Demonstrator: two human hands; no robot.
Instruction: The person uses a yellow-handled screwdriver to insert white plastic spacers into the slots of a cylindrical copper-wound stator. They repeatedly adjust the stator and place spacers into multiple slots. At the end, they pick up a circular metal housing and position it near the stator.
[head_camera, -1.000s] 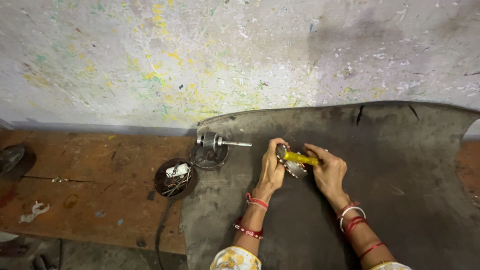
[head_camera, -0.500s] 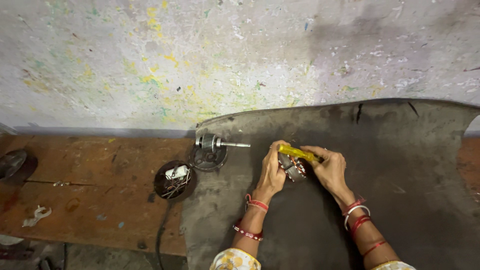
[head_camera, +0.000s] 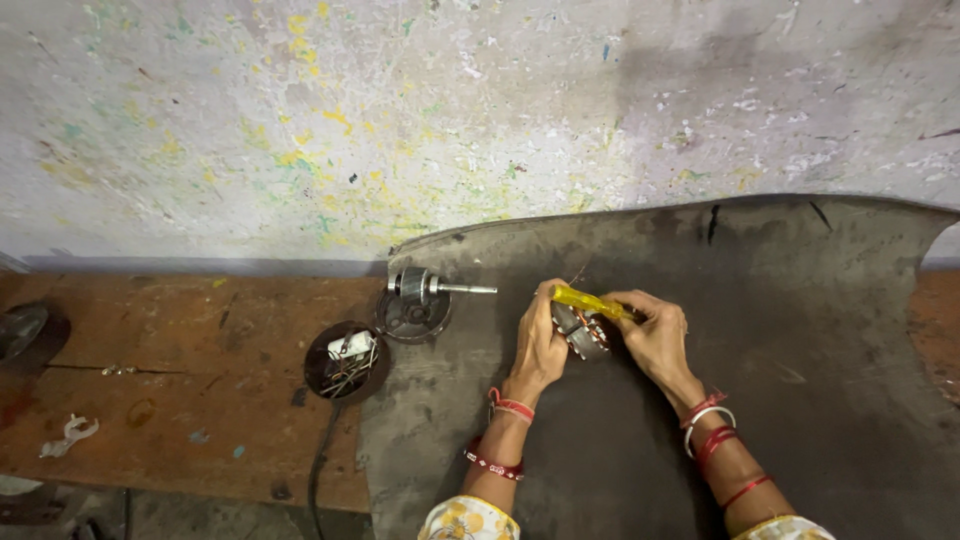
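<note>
I see my left hand (head_camera: 540, 345) closed around a small wound motor part (head_camera: 582, 332), copper windings showing between the fingers, held just above the dark grey mat (head_camera: 800, 400). My right hand (head_camera: 655, 335) is clamped on a yellow-handled screwdriver (head_camera: 585, 300), whose handle lies across the top of the part and points toward the left; I cannot see the tip.

The mat covers the right part of the wooden bench (head_camera: 180, 400). Its back edge curls up against the paint-spattered wall (head_camera: 450, 120), and its left edge runs down to the bench's front edge. To the right of my hands the mat lies bare out to its far edge, with open room there and toward the front.

Just left of my hands, at the mat's back left corner, one rotor with a steel shaft (head_camera: 430, 287) rests on a round dark end cover (head_camera: 412, 315). Beside it on the bare wood sits one round housing holding loose wires (head_camera: 346, 362). One dark round object (head_camera: 20, 330) sits at the bench's left edge, and one white scrap (head_camera: 70, 433) lies near the front left.
</note>
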